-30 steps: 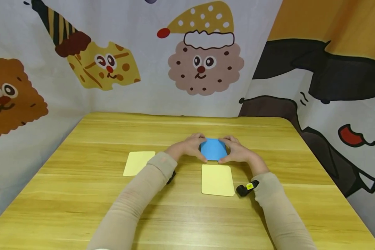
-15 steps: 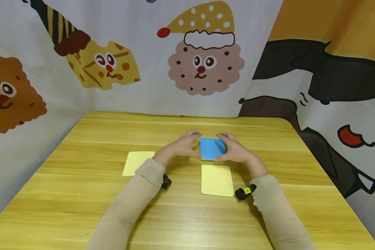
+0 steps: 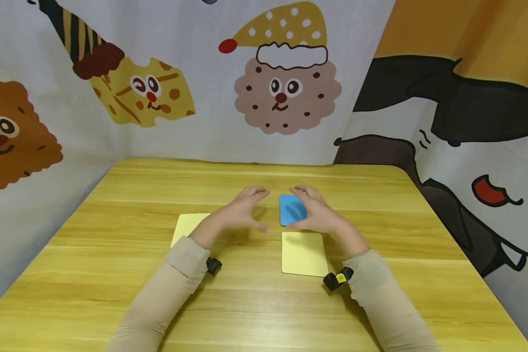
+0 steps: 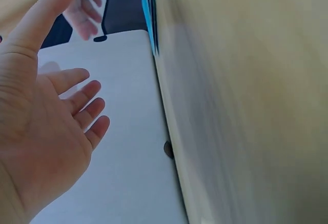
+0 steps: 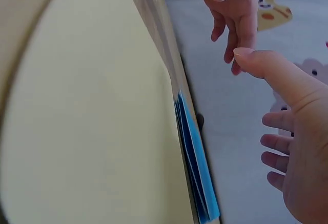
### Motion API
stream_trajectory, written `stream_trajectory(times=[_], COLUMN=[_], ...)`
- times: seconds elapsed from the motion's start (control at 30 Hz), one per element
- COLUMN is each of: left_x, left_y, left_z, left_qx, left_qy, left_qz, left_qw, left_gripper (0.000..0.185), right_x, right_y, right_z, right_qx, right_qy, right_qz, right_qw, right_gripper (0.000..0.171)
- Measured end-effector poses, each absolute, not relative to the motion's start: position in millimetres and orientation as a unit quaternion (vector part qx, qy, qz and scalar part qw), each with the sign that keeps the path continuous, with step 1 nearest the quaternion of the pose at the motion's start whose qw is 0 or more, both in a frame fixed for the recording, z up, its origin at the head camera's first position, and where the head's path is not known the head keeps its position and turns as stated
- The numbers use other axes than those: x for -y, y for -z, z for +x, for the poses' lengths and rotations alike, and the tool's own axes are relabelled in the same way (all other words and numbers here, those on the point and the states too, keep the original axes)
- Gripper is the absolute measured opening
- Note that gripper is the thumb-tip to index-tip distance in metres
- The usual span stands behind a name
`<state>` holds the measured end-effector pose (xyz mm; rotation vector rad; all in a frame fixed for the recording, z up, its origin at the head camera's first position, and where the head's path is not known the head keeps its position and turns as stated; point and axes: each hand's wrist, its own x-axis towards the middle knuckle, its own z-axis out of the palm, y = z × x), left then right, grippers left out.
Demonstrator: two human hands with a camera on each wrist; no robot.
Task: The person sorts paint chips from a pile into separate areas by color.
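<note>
A small blue square of paper (image 3: 286, 210) lies on the table, and the right wrist view shows it edge-on as several loosely stacked blue sheets (image 5: 197, 167). My right hand (image 3: 319, 215) hovers over its right side and hides part of it, thumb apart from the fingers and nothing held. To the left of the blue stack my left hand (image 3: 242, 210) is in the air, palm facing inward and fingers spread. In the left wrist view that left hand (image 4: 46, 116) has relaxed fingers and holds nothing. Just in front of the blue stack lies a pale yellow square (image 3: 304, 254).
Another pale yellow square (image 3: 189, 227) lies farther left, partly behind the left forearm. A wooden table (image 3: 264, 313) carries everything. Behind and beside it hangs a curtain (image 3: 211, 142) printed with cartoon food. Each wrist wears a small black camera (image 3: 338, 279).
Both hands have come off the sides of the blue stack. My left hand has moved left, away from it; my right hand has shifted left over it. The blue stack now lies flat.
</note>
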<state>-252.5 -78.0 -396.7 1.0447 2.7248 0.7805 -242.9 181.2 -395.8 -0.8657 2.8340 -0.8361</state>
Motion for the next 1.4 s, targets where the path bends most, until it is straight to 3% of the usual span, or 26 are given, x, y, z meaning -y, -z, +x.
stream_trajectory(times=[0.4,1.4], left_x=[124,238], left_y=[395,416], left_z=[-232,-216], left_qx=[-0.907,-0.917], left_qy=[-0.229,-0.236], left_qz=[0.345,0.307], left_qw=[0.073,0.094], left_gripper=[0.107,0.12], right_x=[-150,-53], right_y=[392,411], right_z=[-227,-213], right_qx=[-0.916,-0.903], right_qy=[0.25,0.221], right_qz=[-0.315,-0.362], right_qw=[0.018,0.069], right_gripper=[0.101,0.106])
